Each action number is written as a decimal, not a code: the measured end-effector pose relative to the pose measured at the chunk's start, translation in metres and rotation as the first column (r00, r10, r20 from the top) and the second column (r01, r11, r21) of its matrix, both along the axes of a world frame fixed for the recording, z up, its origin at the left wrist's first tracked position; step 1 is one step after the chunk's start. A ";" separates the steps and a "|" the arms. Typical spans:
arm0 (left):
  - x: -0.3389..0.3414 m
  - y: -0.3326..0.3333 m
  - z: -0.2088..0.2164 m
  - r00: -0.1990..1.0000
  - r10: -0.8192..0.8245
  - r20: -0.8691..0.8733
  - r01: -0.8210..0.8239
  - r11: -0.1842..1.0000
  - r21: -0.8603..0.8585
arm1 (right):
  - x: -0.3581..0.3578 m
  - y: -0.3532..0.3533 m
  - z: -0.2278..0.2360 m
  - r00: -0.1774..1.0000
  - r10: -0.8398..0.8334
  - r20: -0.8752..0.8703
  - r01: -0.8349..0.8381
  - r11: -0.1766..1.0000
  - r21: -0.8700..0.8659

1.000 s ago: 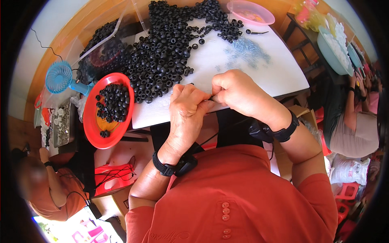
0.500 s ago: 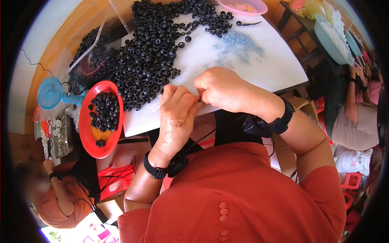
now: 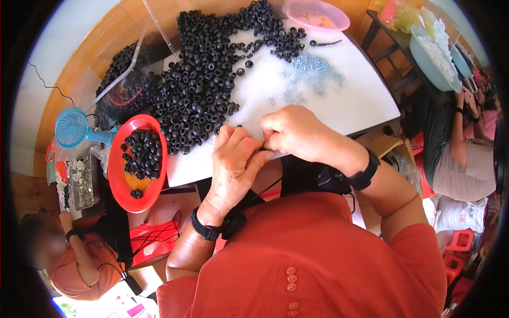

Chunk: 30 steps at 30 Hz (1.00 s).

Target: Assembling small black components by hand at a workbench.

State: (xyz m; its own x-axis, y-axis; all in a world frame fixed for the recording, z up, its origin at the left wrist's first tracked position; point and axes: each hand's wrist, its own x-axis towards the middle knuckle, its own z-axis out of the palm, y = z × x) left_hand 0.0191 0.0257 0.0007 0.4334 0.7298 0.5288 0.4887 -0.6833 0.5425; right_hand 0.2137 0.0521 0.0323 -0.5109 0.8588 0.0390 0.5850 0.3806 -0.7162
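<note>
At the near edge of the white tabletop (image 3: 366,103), my two hands meet fingertip to fingertip. My left hand (image 3: 231,164) is closed, thumb pressed against bent fingers, and a small black bit shows just beyond its knuckles. My right hand (image 3: 299,133) pinches close beside the left thumb. Whatever lies between the fingertips is hidden by the hands. Left of them spreads a large heap of small black ring-shaped parts (image 3: 199,87). Beyond my right hand lies a scatter of tiny clear bluish pieces (image 3: 313,77).
A red oval dish (image 3: 119,185) with black parts in it is at the table's left edge, beside a blue fan (image 3: 72,127). A pink dish (image 3: 318,15) stands at the far side. Other people sit at left and right; a teal basin (image 3: 435,63) holds white pieces.
The whole view has shifted slightly. My hands remain together in much the same pose, a little nearer to my body; the black bit by the left knuckles shows more clearly.
</note>
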 end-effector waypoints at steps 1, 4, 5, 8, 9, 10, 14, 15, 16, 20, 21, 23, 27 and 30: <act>0.000 -0.004 -0.001 1.000 0.026 0.012 -0.026 1.000 -0.018 | 0.001 -0.005 -0.002 1.000 0.006 0.006 -0.006 1.000 0.014; 0.000 -0.010 -0.005 0.991 0.080 0.105 -0.084 0.996 0.038 | 0.003 -0.019 -0.010 0.953 -0.105 -0.285 0.107 0.994 -0.006; -0.001 -0.014 -0.005 0.982 0.100 0.162 -0.109 0.993 0.046 | 0.003 -0.024 -0.011 0.954 -0.097 -0.283 0.102 0.995 0.001; -0.028 -0.022 0.017 0.929 0.273 0.251 -0.302 0.949 0.086 | 0.010 -0.036 -0.017 0.805 -0.230 -0.547 0.159 0.972 -0.175; -0.039 -0.025 0.030 0.875 0.414 0.252 -0.431 0.902 0.011 | 0.014 -0.039 -0.022 0.761 -0.236 -0.604 0.216 0.971 -0.106; -0.059 -0.023 0.041 0.852 0.488 0.190 -0.509 0.858 0.076 | 0.019 -0.041 -0.025 0.714 -0.233 -0.661 0.274 0.961 -0.043; -0.133 -0.016 0.053 0.685 0.728 0.024 -0.726 0.681 0.093 | 0.030 -0.030 -0.019 0.878 -0.214 -0.428 0.415 0.787 0.457; -0.133 -0.013 0.054 0.638 0.765 -0.084 -0.742 0.641 0.199 | 0.032 -0.026 -0.017 0.876 -0.214 -0.433 0.418 0.784 0.458; -0.124 -0.009 0.053 0.697 0.713 -0.069 -0.678 0.688 0.259 | 0.033 -0.021 -0.015 0.904 -0.281 -0.323 0.424 0.691 0.586; -0.039 0.000 0.045 0.929 0.369 0.023 -0.370 0.926 0.078 | 0.031 -0.008 -0.021 0.903 -0.388 -0.182 0.382 0.534 0.754; -0.025 0.010 0.038 0.967 0.250 -0.045 -0.238 0.955 0.179 | 0.030 -0.009 -0.021 0.905 -0.405 -0.131 0.344 0.514 0.786; 0.007 0.023 0.032 0.986 0.159 -0.047 -0.150 0.977 0.150 | 0.025 -0.012 -0.026 0.905 -0.419 -0.077 0.318 0.543 0.777; 0.042 0.055 0.018 0.980 0.141 -0.137 -0.116 0.978 0.175 | 0.027 -0.012 -0.039 0.880 -0.474 -0.022 0.319 0.557 0.767; 0.049 0.072 0.011 0.949 0.169 -0.265 -0.119 0.974 0.195 | 0.029 -0.011 -0.041 0.892 -0.444 -0.085 0.343 0.544 0.765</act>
State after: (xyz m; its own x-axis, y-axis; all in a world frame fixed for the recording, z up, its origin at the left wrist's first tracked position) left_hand 0.0684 0.0979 0.0120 0.4780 0.7028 0.5268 0.7033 -0.6656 0.2498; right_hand 0.2426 0.0406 -0.0089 -0.1723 0.6664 0.7254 0.8628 0.4575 -0.2153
